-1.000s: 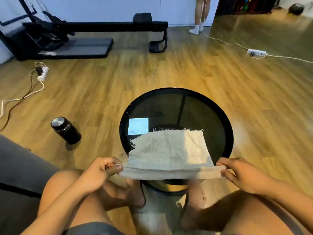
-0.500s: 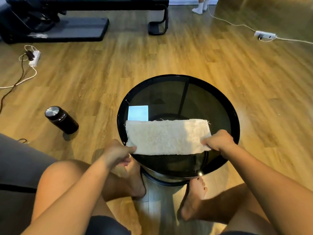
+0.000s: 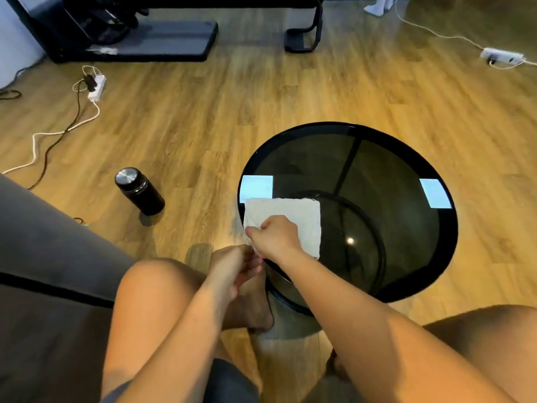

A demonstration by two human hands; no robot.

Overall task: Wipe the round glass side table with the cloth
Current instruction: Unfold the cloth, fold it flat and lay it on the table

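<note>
The round glass side table [image 3: 377, 175] has a black rim and stands on the wooden floor in front of my knees. A whitish cloth [image 3: 302, 219], folded into a rough square, lies on the left part of the glass. My right hand [image 3: 276, 237] rests on top of the cloth, its curled fingers pinching the left edge. My left hand [image 3: 232, 263] is at the table's near-left rim. Its curled fingers meet the cloth's near-left corner, partly hidden under my right wrist.
A black flask [image 3: 139, 191] with a steel lid stands on the floor left of the table. Beyond it lie a power strip with cables [image 3: 96, 85] and dark exercise equipment [image 3: 151, 39]. A grey sofa [image 3: 43, 271] is at my left. Another power strip [image 3: 502, 56] lies far right.
The cloth was laid down on the glass, then my right hand carried its right end over to the left, folding it in half. The view has shifted left.
</note>
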